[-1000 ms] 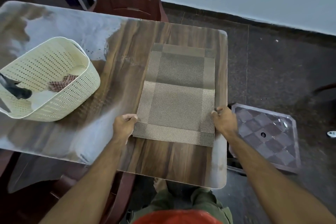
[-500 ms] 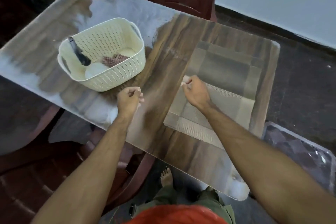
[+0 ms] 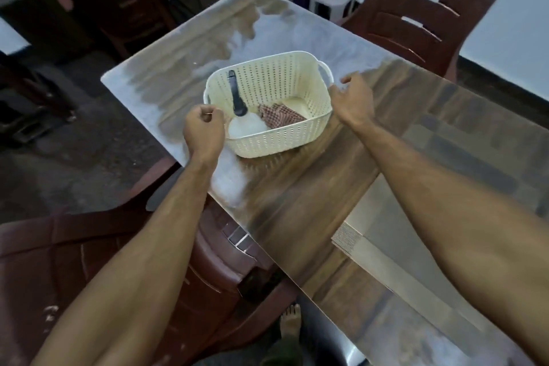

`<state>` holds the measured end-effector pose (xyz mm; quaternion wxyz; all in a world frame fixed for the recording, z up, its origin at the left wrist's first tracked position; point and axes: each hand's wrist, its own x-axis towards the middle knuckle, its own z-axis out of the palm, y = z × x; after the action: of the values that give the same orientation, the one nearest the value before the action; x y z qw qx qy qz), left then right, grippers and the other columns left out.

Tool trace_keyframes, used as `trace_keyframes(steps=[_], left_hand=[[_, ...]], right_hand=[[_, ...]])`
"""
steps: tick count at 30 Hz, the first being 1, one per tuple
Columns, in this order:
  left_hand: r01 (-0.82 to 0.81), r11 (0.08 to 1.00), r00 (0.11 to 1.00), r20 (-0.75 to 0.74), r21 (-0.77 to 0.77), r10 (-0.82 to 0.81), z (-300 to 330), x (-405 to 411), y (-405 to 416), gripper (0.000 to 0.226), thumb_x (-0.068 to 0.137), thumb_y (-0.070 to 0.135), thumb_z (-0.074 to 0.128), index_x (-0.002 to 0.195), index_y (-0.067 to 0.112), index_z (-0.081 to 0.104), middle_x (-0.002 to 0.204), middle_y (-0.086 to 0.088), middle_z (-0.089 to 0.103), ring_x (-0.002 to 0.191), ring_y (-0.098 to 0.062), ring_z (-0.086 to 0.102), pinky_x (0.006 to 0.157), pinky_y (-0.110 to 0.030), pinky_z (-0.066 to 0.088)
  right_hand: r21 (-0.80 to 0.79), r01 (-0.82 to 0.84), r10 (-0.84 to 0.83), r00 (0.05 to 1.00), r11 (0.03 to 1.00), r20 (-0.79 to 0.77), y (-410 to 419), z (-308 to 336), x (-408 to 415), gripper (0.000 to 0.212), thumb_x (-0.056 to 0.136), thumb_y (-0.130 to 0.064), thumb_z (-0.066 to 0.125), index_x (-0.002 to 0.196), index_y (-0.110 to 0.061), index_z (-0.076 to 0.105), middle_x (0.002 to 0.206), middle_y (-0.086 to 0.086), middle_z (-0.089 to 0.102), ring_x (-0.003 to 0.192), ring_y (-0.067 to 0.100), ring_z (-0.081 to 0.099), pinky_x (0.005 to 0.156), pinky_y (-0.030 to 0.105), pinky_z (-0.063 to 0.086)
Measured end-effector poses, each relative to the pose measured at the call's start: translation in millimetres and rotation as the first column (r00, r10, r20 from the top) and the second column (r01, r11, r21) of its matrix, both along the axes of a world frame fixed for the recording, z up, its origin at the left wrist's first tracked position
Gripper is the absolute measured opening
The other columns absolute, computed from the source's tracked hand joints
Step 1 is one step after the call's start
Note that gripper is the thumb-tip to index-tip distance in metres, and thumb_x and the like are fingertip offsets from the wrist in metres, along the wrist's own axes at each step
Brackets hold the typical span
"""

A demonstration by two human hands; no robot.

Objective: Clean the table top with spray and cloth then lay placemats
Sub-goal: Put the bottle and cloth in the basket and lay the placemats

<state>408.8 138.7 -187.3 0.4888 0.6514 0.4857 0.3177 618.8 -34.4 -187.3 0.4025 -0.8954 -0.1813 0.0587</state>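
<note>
Both hands flank the cream basket (image 3: 279, 140) on the tabletop (image 3: 297, 202): left hand (image 3: 203, 131) curled empty, right hand (image 3: 353, 101) loosely spread at its rim.

Placemat (image 3: 463, 157) runs off the right edge and is motion-smeared — the right forearm covers its middle, weave unreadable. Spray bottle (image 3: 245, 125) in the basket (image 3: 276, 140): only the dark nozzle and a white blur of body show, the left hand (image 3: 203, 128) hides its near side, and whether that hand touches the rim can't be told. Right hand (image 3: 353, 98) fingertips blur at the basket handle — contact unclear; table (image 3: 297, 187) near corner cut off at the bottom.
</note>
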Motion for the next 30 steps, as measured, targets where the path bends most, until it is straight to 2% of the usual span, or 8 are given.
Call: trace_keyframes(steps=[4,8,11,14,17,20,24,30], left_hand=[[-0.082,0.997,0.993,-0.085,-0.006,0.081,-2.9,9.5,24.3,0.013,0.092,0.016,0.053,0.098,0.015,0.064,0.096,0.001,0.067,0.086,-0.013,0.061,0.059,-0.011,0.044],[-0.098,0.994,0.987,-0.135,-0.057,0.090,-10.5,18.3,39.3,0.011,0.094,0.014,0.048,0.101,0.016,0.057,0.100,0.000,0.063,0.092,-0.018,0.059,0.074,-0.028,0.048],[-0.053,0.991,0.991,-0.131,-0.127,0.036,-17.0,24.9,47.0,0.012,0.098,0.009,0.045,0.105,0.013,0.054,0.103,-0.004,0.063,0.092,-0.015,0.056,0.063,-0.020,0.042],[0.017,0.989,0.991,-0.128,-0.144,-0.035,-20.8,28.4,47.7,0.019,0.103,0.012,0.043,0.111,0.005,0.059,0.084,0.000,0.063,0.079,-0.011,0.054,0.060,-0.021,0.040],[0.024,0.990,0.994,-0.102,-0.141,-0.038,-22.5,29.0,47.7,0.021,0.105,0.016,0.043,0.109,0.006,0.060,0.076,0.003,0.061,0.073,-0.009,0.054,0.064,-0.024,0.043],[0.033,0.985,0.996,-0.079,-0.167,-0.047,-17.9,24.3,41.2,0.024,0.105,0.015,0.043,0.118,0.003,0.059,0.076,0.002,0.059,0.066,-0.007,0.052,0.053,-0.012,0.044],[0.023,0.981,0.999,-0.020,-0.193,-0.027,-3.3,14.9,22.6,0.024,0.103,0.017,0.046,0.117,0.005,0.062,0.070,0.002,0.053,0.060,-0.009,0.047,0.051,-0.015,0.042],[0.105,0.963,0.994,0.013,-0.248,-0.105,24.0,7.4,-32.3,0.017,0.103,0.022,0.048,0.097,0.009,0.058,0.069,0.001,0.051,0.059,-0.011,0.044,0.057,-0.024,0.037]], right_hand=[[-0.070,-0.013,0.012,1.000,0.997,-0.022,24.3,-2.6,20.0,0.049,0.093,-0.037,0.060,0.129,-0.005,0.050,0.129,0.016,0.058,0.120,0.031,0.054,0.098,0.036,0.042],[-0.120,-0.037,0.024,0.994,0.992,-0.107,35.1,-10.3,29.1,0.041,0.096,-0.030,0.058,0.128,-0.007,0.047,0.124,0.011,0.060,0.110,0.026,0.057,0.080,0.028,0.038],[-0.097,-0.007,-0.007,0.989,0.995,-0.147,41.3,-11.7,33.9,0.038,0.097,-0.030,0.057,0.127,-0.008,0.050,0.124,0.009,0.060,0.108,0.023,0.056,0.079,0.025,0.037],[-0.081,0.021,-0.035,0.984,0.996,-0.175,49.0,-9.9,41.3,0.031,0.096,-0.026,0.058,0.120,-0.006,0.059,0.118,0.012,0.067,0.108,0.026,0.063,0.082,0.029,0.046],[-0.088,0.027,-0.044,0.980,0.996,-0.196,50.8,-7.0,43.2,0.025,0.093,-0.020,0.060,0.109,-0.002,0.067,0.107,0.013,0.070,0.098,0.028,0.067,0.085,0.040,0.055],[-0.016,0.032,-0.035,0.959,0.999,-0.281,44.4,-3.1,41.3,0.022,0.096,-0.018,0.058,0.098,0.002,0.068,0.083,0.011,0.069,0.072,0.023,0.068,0.073,0.040,0.058],[0.059,0.087,-0.057,0.918,0.994,-0.393,16.9,10.4,31.1,0.025,0.097,-0.033,0.059,0.092,-0.008,0.062,0.070,0.002,0.058,0.049,0.011,0.053,0.051,0.027,0.043],[0.145,0.163,-0.079,0.883,0.976,-0.463,-62.0,30.3,0.3,0.038,0.099,-0.031,0.053,0.064,-0.018,0.050,0.058,-0.003,0.043,0.045,0.010,0.033,0.037,0.021,0.025]])
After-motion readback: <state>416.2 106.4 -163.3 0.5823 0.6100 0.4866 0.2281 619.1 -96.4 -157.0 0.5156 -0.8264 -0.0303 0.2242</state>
